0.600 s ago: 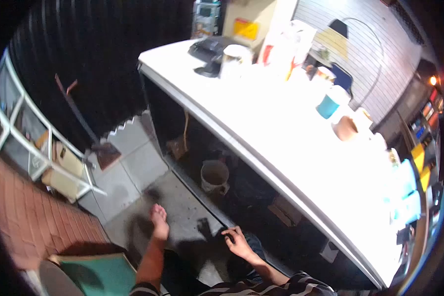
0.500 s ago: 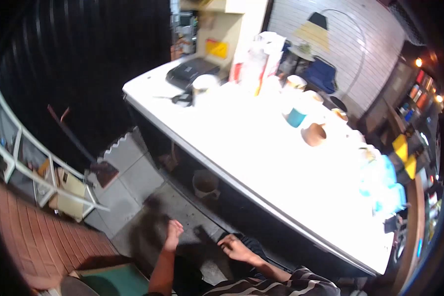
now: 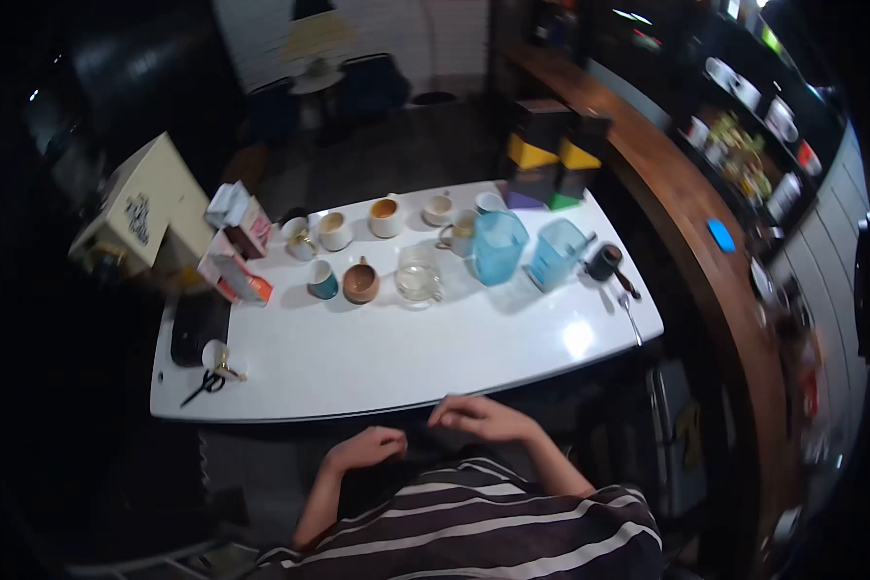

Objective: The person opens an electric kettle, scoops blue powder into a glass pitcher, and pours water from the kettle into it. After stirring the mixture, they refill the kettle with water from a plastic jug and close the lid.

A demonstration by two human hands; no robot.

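My left hand (image 3: 369, 448) hangs just short of the near edge of the white table (image 3: 387, 362), its fingers loosely bent with nothing seen in them. Close beside it, my right hand (image 3: 485, 418) is held over that edge, fingers apart and slightly curved, also holding nothing visible. Past the hands stand a brown mug (image 3: 361, 283), a teal and white cup (image 3: 323, 281) and a clear glass pitcher (image 3: 419, 280). Two translucent blue pitchers, one tall (image 3: 498, 249) and one tilted-looking (image 3: 557, 255), are to their right.
Black scissors (image 3: 204, 387) lie at the left corner by a white cup with a gold handle (image 3: 221, 360). Several cups line the back. A dark portafilter (image 3: 606, 263) and a spoon (image 3: 631, 319) lie right. A wooden counter (image 3: 686, 184) runs along the right side.
My view has swung round to the right and now faces the table squarely. Both hands have come up toward its near edge. The earlier glare on the tabletop has faded.
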